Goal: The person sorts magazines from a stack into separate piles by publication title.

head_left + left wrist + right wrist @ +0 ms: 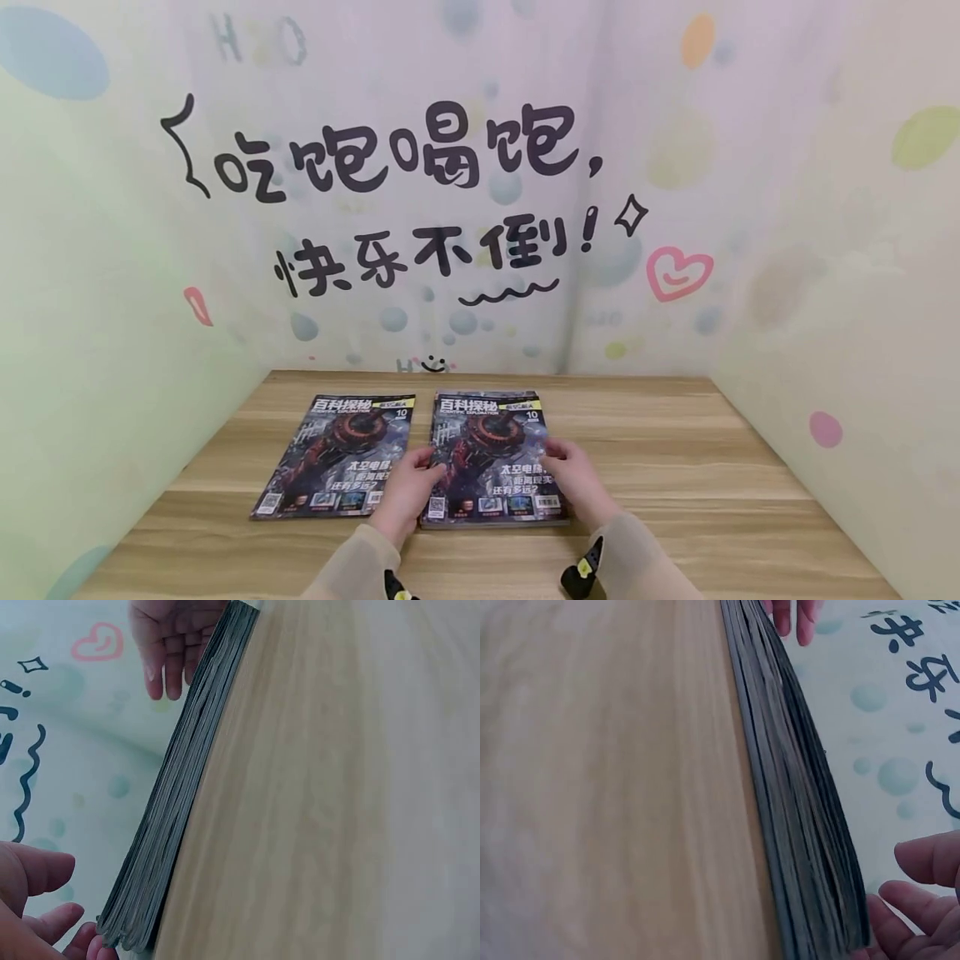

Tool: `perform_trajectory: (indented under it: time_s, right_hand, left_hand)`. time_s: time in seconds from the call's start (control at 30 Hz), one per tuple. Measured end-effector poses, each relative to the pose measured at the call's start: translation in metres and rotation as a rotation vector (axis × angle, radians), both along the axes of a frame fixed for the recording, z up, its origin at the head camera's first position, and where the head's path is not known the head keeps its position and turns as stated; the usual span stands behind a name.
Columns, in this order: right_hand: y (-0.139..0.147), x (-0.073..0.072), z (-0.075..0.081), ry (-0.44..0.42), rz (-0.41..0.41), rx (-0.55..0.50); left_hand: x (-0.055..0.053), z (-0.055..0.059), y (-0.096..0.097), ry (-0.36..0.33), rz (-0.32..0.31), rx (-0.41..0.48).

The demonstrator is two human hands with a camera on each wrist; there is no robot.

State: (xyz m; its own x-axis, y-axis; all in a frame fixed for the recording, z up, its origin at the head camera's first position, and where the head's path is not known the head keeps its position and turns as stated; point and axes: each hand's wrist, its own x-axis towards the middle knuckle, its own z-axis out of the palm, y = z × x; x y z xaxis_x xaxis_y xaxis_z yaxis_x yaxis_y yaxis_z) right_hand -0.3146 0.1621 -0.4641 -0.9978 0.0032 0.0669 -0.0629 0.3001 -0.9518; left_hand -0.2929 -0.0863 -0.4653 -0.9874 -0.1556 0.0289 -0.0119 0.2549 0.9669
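A stack of magazines [491,467] with a dark space-themed cover lies on the wooden table, its layered edges [180,780] visible in both wrist views. At the stack's left side, my left hand [411,492] touches the edge with its fingertips, thumb raised apart. My right hand [577,482] is at the opposite edge, its fingers against the side and fairly straight in the left wrist view. Another magazine [337,454] with the same cover lies flat just left of the stack, partly covered by my left hand.
The wooden table [675,467] extends to both sides and back to a printed backdrop [450,333] with large black lettering. Pale side walls [847,333] enclose the left and right. Dark straps [581,575] with yellow marks are around my sleeves.
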Motion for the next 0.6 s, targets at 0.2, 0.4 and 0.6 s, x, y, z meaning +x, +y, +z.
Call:
perform_trajectory:
  time_s: [0.2, 0.4, 0.6]
  right_hand:
    - [0.005, 0.003, -0.005, -0.041, -0.029, -0.022]
    - [0.005, 0.004, -0.008, -0.062, -0.031, -0.026]
    - [0.004, 0.005, -0.013, -0.067, -0.025, -0.006]
  left_hand:
    - [0.002, -0.002, 0.001, -0.005, 0.007, -0.002]
    - [0.003, -0.005, 0.001, -0.009, -0.011, -0.016]
    - [0.005, -0.009, -0.001, 0.003, -0.005, -0.018]
